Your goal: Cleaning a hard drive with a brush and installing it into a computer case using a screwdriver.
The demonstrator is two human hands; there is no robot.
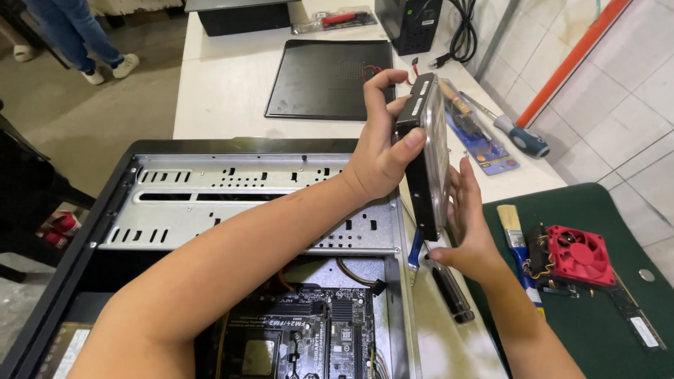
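Note:
Both my hands hold a hard drive (427,151) on edge above the right side of an open black computer case (210,203). My left hand (379,151) grips its upper left side, thumb on the black face. From the right, my right hand (469,224) supports the silver underside and lower end. Below the drive lie the case's silver drive bay plate (239,203) and the motherboard (309,333).
On the white table (225,91) lie a black side panel (326,78), a packaged screwdriver set (477,137), a screwdriver (516,133) and a black box with cables (411,24). A green mat (604,309) holds a brush (516,238), a red fan (579,254) and a memory stick (639,323). A person's legs (77,35) stand far left.

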